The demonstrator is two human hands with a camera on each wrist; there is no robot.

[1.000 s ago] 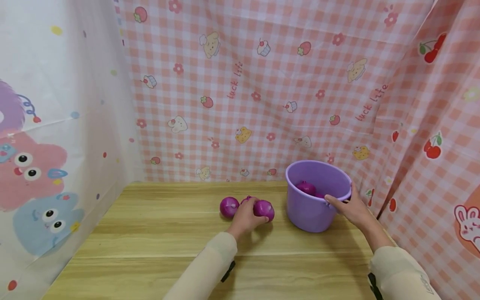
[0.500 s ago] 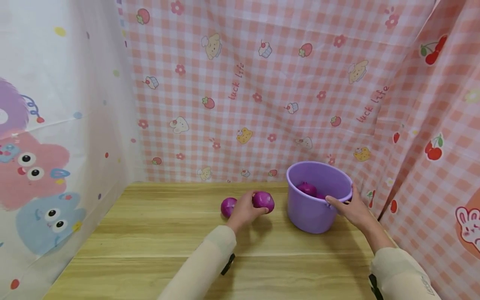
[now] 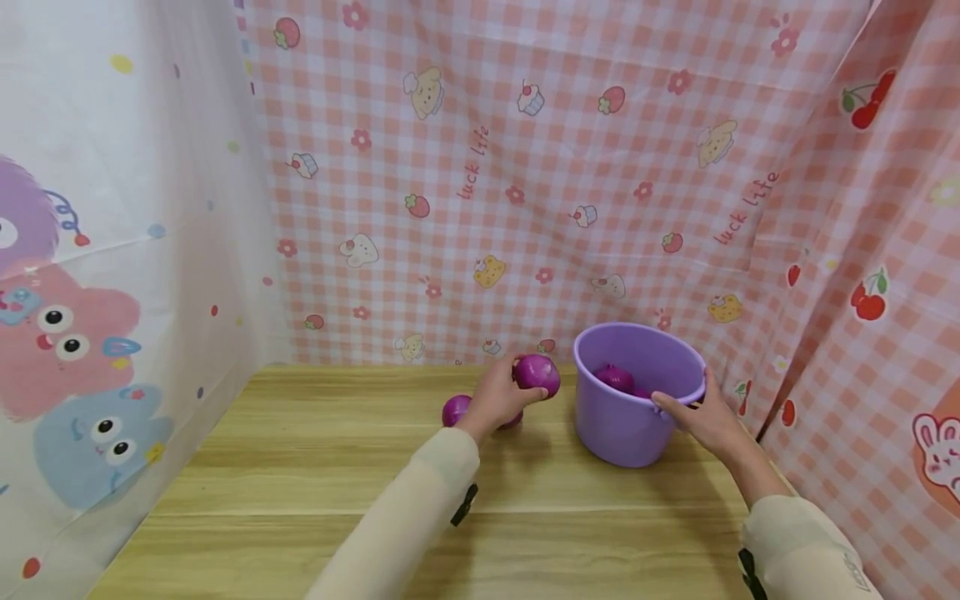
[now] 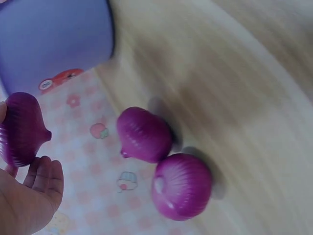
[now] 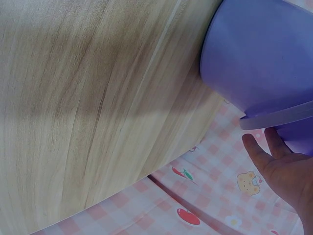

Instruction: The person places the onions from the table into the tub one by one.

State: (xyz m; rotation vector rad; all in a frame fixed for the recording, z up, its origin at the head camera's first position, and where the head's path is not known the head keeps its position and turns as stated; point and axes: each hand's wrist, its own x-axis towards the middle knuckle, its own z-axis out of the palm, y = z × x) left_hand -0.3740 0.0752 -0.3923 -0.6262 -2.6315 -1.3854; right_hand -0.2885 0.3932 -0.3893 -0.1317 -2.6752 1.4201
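My left hand point(image 3: 495, 398) grips a purple onion point(image 3: 538, 377) by its sides, held up off the table just left of the bucket. The left wrist view shows the pointed tip of this onion point(image 4: 22, 129) facing away from the palm. Two more onions lie side by side on the table, one with a pointed neck point(image 4: 144, 134) and one rounder point(image 4: 182, 187). On the right stands a purple bucket point(image 3: 618, 429). My right hand point(image 3: 705, 421) holds its right rim, thumb over the edge and fingers outside. Inside the bucket, an onion point(image 3: 613, 378) shows, with part of another beside it.
The wood-grain table point(image 3: 300, 475) runs back to a pink checked curtain point(image 3: 450, 167). A white curtain with cartoon figures point(image 3: 90, 333) hangs along the left. More checked cloth point(image 3: 862, 333) hangs close beside the right arm. The bucket's handle point(image 5: 279, 116) hangs at its outer side.
The left hand has lifted the onion off the table and carried it up and slightly right, toward the bucket. The right hand and the bucket stay in place.
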